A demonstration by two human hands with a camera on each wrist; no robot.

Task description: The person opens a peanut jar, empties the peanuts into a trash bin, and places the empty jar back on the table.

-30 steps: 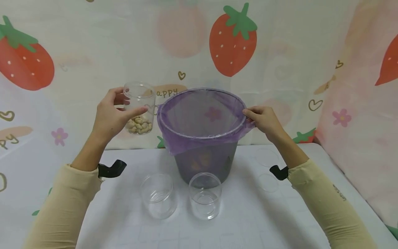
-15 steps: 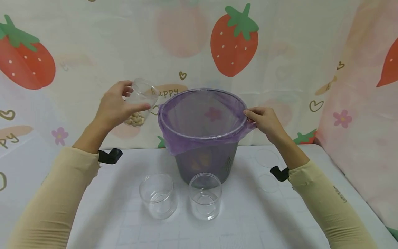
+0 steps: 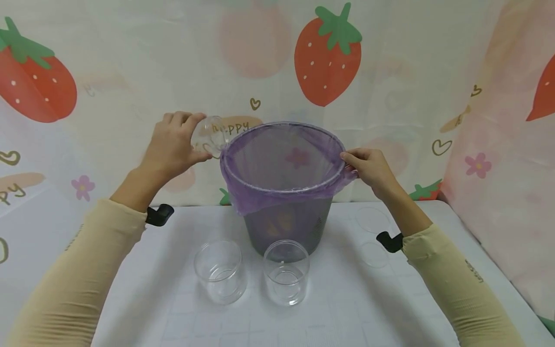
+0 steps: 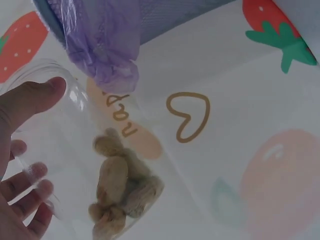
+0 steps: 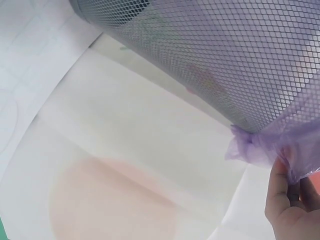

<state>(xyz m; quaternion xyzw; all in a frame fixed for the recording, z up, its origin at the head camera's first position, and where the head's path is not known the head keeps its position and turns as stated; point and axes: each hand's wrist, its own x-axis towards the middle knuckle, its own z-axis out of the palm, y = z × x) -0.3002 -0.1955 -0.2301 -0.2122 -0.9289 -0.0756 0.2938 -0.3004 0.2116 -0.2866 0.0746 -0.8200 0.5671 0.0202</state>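
Note:
My left hand (image 3: 171, 142) grips a clear plastic jar (image 3: 210, 135), tilted with its mouth right at the left rim of a mesh wastebasket (image 3: 282, 229). Peanuts in their shells (image 4: 112, 177) lie toward the bottom of this jar in the left wrist view; in the head view the hand hides them. A thin purple trash bag (image 3: 253, 200) lines the wastebasket and folds over its rim. On the opposite side, my right hand (image 3: 368, 168) pinches the bag at the rim, as the right wrist view also shows at the bag's gathered edge (image 5: 247, 150).
Two open clear jars, a left one (image 3: 221, 274) and a right one (image 3: 286, 274), stand on the white table (image 3: 347, 313) in front of the wastebasket. Two clear round lids (image 3: 374, 255) lie to its right. A strawberry-print backdrop (image 3: 173, 58) rises behind.
My left hand has moved right and tipped the jar of peanuts from upright toward the wastebasket, bringing its mouth to the rim. The right hand stays at the rim.

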